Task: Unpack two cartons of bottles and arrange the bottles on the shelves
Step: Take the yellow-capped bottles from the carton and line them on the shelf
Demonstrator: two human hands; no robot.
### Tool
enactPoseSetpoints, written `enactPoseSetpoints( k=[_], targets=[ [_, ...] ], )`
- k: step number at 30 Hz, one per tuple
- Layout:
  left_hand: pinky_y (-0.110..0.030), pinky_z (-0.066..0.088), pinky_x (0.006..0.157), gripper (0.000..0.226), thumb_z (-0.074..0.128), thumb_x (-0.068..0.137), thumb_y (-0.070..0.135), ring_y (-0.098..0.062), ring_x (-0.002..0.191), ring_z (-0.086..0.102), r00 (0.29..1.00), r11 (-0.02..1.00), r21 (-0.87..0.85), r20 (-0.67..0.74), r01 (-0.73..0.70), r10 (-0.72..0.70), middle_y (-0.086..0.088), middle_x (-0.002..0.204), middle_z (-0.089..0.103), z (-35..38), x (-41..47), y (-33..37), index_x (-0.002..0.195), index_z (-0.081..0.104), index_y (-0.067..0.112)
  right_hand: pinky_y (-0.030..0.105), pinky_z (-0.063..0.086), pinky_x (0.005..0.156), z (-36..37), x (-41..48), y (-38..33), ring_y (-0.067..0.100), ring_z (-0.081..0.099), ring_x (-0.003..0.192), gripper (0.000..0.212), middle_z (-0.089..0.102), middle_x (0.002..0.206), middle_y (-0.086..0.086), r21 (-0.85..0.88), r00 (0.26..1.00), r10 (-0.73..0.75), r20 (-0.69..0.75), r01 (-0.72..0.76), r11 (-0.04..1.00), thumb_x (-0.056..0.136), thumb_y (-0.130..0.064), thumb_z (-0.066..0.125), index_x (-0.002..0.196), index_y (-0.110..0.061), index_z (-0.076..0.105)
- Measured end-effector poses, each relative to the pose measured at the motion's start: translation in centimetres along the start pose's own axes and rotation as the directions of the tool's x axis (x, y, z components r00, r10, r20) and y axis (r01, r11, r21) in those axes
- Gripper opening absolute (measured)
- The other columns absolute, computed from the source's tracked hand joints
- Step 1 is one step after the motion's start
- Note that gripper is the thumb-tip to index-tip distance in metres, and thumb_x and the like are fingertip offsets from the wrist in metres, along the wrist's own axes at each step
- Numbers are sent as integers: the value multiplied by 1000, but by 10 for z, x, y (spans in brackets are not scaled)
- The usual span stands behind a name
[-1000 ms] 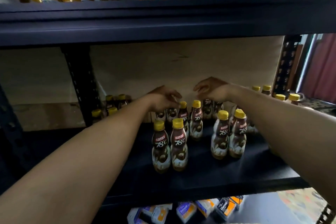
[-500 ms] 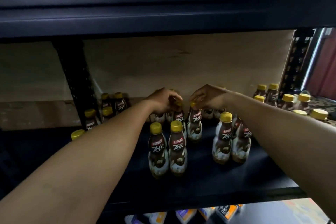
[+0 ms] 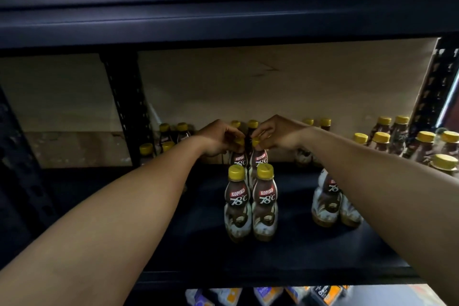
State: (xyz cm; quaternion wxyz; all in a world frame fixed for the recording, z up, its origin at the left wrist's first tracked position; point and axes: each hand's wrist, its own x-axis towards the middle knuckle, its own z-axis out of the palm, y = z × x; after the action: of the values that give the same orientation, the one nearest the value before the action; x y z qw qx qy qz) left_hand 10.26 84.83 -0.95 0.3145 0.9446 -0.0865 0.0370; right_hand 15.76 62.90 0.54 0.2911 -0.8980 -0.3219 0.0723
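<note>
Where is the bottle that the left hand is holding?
In the head view the left-hand bottle stands near the middle of the dark shelf, cap pinched by the left hand, beside the right-hand bottle held by the right hand, just behind the front pair.

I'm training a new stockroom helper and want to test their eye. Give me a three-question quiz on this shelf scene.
1. True or false: the left hand and the right hand each pinch a yellow cap.
2. Relative to the front pair, the gripped bottles stand: A) to its left; B) directly behind it; C) on the shelf above.
3. Fill in: the front pair's labels read KOPIKO ___.

Key: 1 true; 2 B; 3 78°C.
</note>
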Motion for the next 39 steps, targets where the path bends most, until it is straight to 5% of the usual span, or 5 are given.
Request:
enactPoseSetpoints(
  k=[12, 19, 30, 39],
  targets=[
    [-44, 50, 104, 43, 83, 79, 13, -18, 116, 62, 1000, 999, -31, -21, 17, -18, 2, 122, 69, 0, 0, -7, 120, 72, 21, 12, 44, 70, 4, -1, 6, 11, 61, 107, 39, 67, 121, -2, 75, 1000, 31, 0, -31, 997, 88, -22, 79, 126, -19, 68],
    [-41, 49, 105, 45, 87, 75, 20, -11, 112, 63, 999, 997, -52, 17, 49, -48, 10, 113, 71, -4, -5, -3, 117, 71, 26, 30, 56, 92, 7, -1, 4, 18, 66, 108, 41, 70, 115, 2, 111, 1000, 28, 6, -28, 993, 83, -19, 83, 121, -15, 70],
    [-43, 47, 108, 42, 81, 80, 15, -14, 117, 61, 998, 997, -65, 48, 48, -45, 7, 121, 68, -4, -8, 0, 118, 69, 29, 36, 57, 95, 9, -7, 1, 22, 68, 108, 33, 72, 112, 5, 165, 999, 39, 15, -41, 986, 85, -14, 81, 116, -16, 70],
    [-44, 49, 105, 41, 85, 77, 18, -14, 116, 62, 998, 994, -95, 28, 58, -56, 8, 119, 69, -1, -6, -5, 112, 71, 33, 27, 57, 85, 10, -11, -2, 15, 67, 98, 37, 70, 104, 2, 177, 999, 38, 10, -39, 984, 86, -10, 80, 121, -10, 68]
  ],
)
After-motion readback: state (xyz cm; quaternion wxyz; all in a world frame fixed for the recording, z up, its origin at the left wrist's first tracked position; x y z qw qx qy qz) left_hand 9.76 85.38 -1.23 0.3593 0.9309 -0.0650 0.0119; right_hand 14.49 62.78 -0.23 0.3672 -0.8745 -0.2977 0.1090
